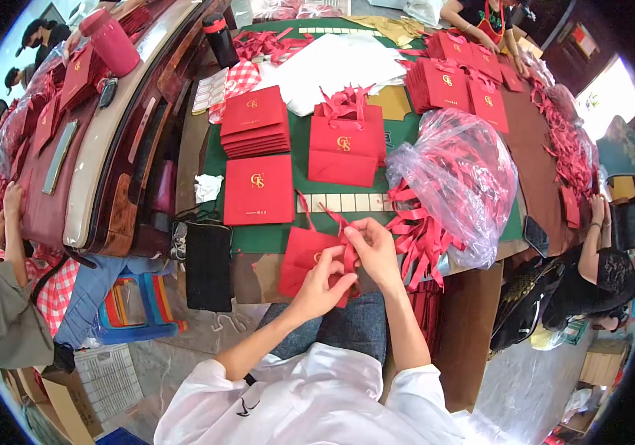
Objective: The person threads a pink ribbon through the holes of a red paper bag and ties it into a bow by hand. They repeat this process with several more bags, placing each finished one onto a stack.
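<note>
At the near edge of the table a small red bag (299,256) lies tilted under my hands, with red ribbon at its top. My left hand (323,288) is closed at the bag's right side, its fingers curled around red ribbon. Just above and to the right, my right hand (369,248) pinches the red ribbon (349,256). Beyond them stands a red bag with ribbon handles (343,144). Left of that are a stack of flat red bags (254,126) and a single flat one (258,189). The bag's lower right part is hidden by my hands.
A clear plastic bag of red ribbons (458,185) bulges at the right. A black pouch (208,265) hangs at the near left edge. A black bottle (219,41) stands at the back left. Other people's hands are at the far right and left.
</note>
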Demonstrator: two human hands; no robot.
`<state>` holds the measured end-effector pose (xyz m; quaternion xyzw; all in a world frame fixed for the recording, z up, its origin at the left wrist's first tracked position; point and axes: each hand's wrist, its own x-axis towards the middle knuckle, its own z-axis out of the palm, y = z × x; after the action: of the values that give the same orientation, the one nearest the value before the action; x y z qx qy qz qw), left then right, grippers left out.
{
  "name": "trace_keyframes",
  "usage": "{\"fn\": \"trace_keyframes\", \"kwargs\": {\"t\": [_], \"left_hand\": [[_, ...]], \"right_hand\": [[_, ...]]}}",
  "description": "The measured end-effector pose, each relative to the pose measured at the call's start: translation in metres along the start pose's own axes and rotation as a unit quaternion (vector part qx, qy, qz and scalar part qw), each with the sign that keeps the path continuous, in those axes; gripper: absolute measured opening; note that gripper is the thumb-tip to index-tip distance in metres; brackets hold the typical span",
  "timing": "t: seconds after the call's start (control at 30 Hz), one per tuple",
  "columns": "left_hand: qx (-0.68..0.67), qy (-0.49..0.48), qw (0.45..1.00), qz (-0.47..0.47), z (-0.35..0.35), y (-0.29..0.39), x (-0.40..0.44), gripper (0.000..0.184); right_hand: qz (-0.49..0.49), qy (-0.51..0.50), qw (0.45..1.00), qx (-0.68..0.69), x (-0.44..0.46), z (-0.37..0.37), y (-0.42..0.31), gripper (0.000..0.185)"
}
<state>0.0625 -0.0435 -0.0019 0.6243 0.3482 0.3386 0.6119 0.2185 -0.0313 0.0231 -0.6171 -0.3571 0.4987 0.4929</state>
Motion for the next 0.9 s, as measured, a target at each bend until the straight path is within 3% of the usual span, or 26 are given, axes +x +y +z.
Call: {"fn": "trace_keyframes", "kwargs": {"t": [0.1,0.3,0.4,0.43,0.5,0.57,0.63,0.73,0.8,0.87,0.9], "left_hand": [[0.026,-0.010,1.000,-0.012,-0.009,0.004,-0.005,0.046],[0.022,-0.024,0.994,-0.100,-0.037,0.013,-0.016,0.033],[0.069,-0.047,0.992,-0.090,-0.059,0.004,-0.023,0.027],[0.098,-0.068,0.987,-0.109,-0.065,0.001,-0.024,0.024],[0.105,-0.063,0.986,-0.116,-0.071,-0.003,-0.022,0.016],[0.128,-0.037,0.987,-0.091,-0.074,-0.004,-0.018,0.013],[0.105,-0.022,0.988,-0.113,-0.071,0.005,-0.011,0.012],[0.173,-0.018,0.984,-0.037,-0.066,0.012,0.002,0.014],[0.001,0.004,0.996,-0.093,-0.062,0.004,0.010,0.018],[-0.059,0.022,0.994,-0.090,-0.062,0.000,0.012,0.018],[-0.118,0.038,0.988,-0.087,-0.062,0.000,0.012,0.019]], "right_hand": [[-0.085,0.022,0.996,-0.033,0.010,-0.006,0.014,0.015],[-0.055,0.039,0.995,-0.067,0.017,-0.023,0.032,0.014],[-0.143,0.100,0.972,-0.155,0.018,-0.028,0.040,0.018],[-0.143,0.099,0.973,-0.154,0.016,-0.029,0.040,0.018],[-0.131,0.133,0.932,-0.310,0.006,-0.031,0.032,0.020],[-0.149,0.165,0.919,-0.326,-0.006,-0.018,0.012,0.022],[-0.308,0.138,0.873,-0.351,-0.013,-0.012,0.003,0.024],[-0.278,-0.059,0.928,-0.240,-0.028,0.009,-0.011,0.029],[-0.291,-0.100,0.930,-0.201,-0.031,0.019,-0.009,0.028],[-0.202,-0.129,0.959,-0.149,-0.030,0.023,-0.001,0.025],[-0.203,-0.130,0.959,-0.148,-0.029,0.023,0.000,0.025]]}}
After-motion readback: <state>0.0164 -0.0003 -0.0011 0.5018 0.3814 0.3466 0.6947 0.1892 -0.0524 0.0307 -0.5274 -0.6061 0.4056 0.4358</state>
